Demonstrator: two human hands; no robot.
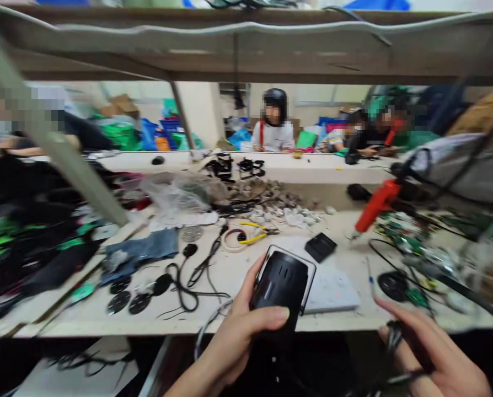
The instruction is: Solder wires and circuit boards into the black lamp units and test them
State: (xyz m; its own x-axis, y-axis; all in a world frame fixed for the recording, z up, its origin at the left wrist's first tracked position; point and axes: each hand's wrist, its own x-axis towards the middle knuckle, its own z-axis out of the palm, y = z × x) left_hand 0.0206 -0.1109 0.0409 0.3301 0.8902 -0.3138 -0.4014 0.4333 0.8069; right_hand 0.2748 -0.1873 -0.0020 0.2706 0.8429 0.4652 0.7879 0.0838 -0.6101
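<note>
My left hand grips a black plastic device housing with slotted vents, held upright over the near edge of the workbench. My right hand is low at the right, its fingers closed around a thin dark cable or wire bundle. A black cord runs from under the housing down past the bench edge. Just beyond the housing lies a small black rectangular cover and a white flat pad.
A red glue-gun-like tool stands at the right, beside green circuit boards. Yellow-handled pliers, a tape ring, black discs and cables litter the bench. Other people sit at a far table. A shelf hangs overhead.
</note>
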